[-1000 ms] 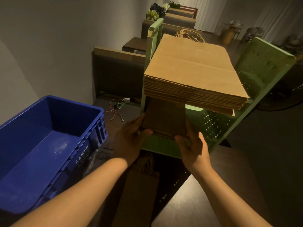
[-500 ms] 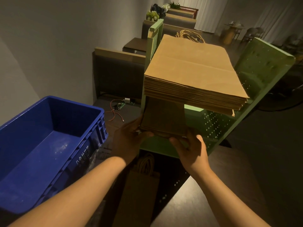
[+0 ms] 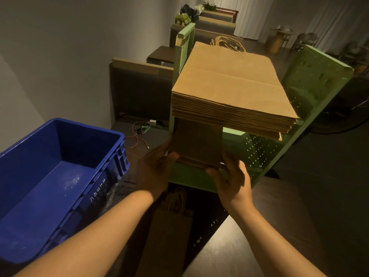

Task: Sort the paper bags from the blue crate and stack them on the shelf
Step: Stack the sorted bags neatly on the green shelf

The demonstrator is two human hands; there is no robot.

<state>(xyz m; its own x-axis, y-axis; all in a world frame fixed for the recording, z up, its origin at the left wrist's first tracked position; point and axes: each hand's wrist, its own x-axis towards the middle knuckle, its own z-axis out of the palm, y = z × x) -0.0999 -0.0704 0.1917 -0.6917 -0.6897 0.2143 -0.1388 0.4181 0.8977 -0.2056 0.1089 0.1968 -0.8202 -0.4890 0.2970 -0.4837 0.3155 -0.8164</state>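
Dim room, grey wall on the left, benches and flower pots far back, dark floor.

Head view: green shelf (image 3: 311, 80) with perforated side panels stands centre-right. Its upper board carries a thick stack of large paper bags (image 3: 229, 86), flat, twine handles at the far edge, front edge overhanging toward the camera. On the board below, a smaller stack of darker small paper bags (image 3: 197, 144) sits at the left front corner, right under the big stack's overhang. Left hand (image 3: 154, 168) grips the small stack's near left corner, thumb on top, fingers hidden below. Right hand (image 3: 232, 180) holds the near right corner, thumb at the front edge, fingers spread along the side. Both hands are on the same stack, none free.

Blue crate (image 3: 63, 176) at lower left, near the shelf; the part of its inside that shows holds no bags. One more handled paper bag (image 3: 169, 224) lies low in shadow below the shelf front, between the forearms. Loose red wires (image 3: 137, 138) and a small board on the floor behind the crate.

Step, as I judge it: seating and squaring the small stack on the lower board, late in the task. Next move likely calls for pushing the stack in flush, letting go, then reaching down for the low bag.
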